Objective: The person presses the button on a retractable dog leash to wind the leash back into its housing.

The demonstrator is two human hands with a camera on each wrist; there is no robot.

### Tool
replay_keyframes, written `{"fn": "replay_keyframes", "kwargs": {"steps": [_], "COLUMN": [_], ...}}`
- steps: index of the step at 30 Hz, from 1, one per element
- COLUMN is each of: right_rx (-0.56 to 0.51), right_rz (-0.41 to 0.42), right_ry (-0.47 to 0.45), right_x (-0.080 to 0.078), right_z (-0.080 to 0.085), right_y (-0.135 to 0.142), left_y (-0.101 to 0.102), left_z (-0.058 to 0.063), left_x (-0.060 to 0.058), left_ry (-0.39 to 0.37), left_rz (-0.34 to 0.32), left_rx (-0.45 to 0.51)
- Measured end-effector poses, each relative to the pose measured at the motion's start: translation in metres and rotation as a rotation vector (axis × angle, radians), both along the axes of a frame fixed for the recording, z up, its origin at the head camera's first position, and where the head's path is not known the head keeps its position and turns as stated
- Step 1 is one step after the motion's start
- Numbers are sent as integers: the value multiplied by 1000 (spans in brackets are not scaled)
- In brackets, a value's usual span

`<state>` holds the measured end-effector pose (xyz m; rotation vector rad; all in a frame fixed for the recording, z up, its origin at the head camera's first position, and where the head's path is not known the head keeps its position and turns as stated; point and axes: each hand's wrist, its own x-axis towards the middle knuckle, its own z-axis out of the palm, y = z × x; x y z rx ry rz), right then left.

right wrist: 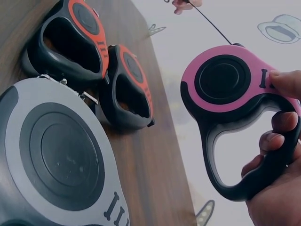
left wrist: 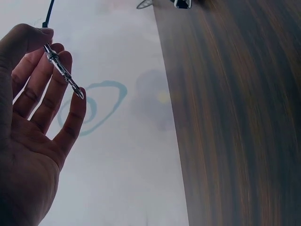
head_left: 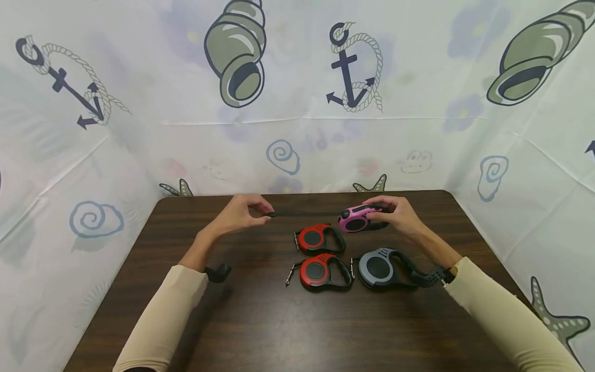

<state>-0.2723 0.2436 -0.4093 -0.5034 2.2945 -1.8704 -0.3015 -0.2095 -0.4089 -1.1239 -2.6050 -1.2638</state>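
Note:
My right hand [head_left: 389, 211] grips the black handle of a pink retractable leash [head_left: 355, 219] just above the dark wooden table [head_left: 260, 325]. The thumb lies on its button, and the fingers [right wrist: 275, 141] wrap the handle of the pink leash [right wrist: 225, 84]. A thin black tape [head_left: 307, 213] runs from it leftwards to my left hand [head_left: 267, 213]. That hand pinches the metal clip [left wrist: 64, 73] at the tape's end between thumb and fingertips. Two red leashes [head_left: 318, 238] [head_left: 322, 272] and a grey one [head_left: 384, 267] lie in front of the hands.
White sheets printed with anchors, shells and starfish [head_left: 297, 93] wall the table on three sides. The grey leash [right wrist: 56, 155] and both red ones [right wrist: 80, 37] [right wrist: 132, 87] lie close together. Bare wood [left wrist: 235, 122] lies to the left of them and along the near edge.

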Motion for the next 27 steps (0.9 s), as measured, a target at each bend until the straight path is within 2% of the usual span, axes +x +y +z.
{"fn": "replay_keyframes", "kwargs": {"steps": [20, 27], "right_rx": [-6, -16], "right_rz": [-3, -2], "right_ry": [-7, -10], "right_x": [-2, -2], "right_z": [0, 0], "right_y": [-18, -21], "left_y": [24, 35], "left_z": [-3, 0], "left_x": [-2, -3], "left_ry": [-16, -12], "left_rz": [-32, -49], "left_rx": [21, 43]}}
